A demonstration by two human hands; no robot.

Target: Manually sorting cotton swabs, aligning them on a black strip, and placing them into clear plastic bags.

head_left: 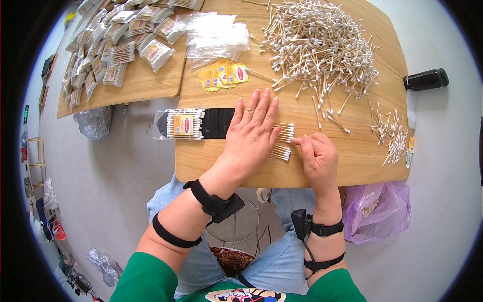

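My left hand (254, 128) lies flat with its fingers stretched out, palm down over a row of cotton swabs (285, 132) and the right end of a black strip (218, 123). More swabs (280, 152) show beside its thumb. On the strip's left part rests a bundle of swabs (197, 124) with a yellow and red label card (183, 125), in a clear plastic sleeve (160, 125). My right hand (319, 157) is curled into a fist except for the index finger, which points left to the swab tips. I see nothing held in it.
A large heap of loose swabs (322, 45) covers the far right, with a smaller group (390, 133) at the right edge. Label cards (221, 75) and clear bags (216, 35) lie farther back. Filled packs (121, 53) crowd the far left. A black cylinder (425, 79) lies right.
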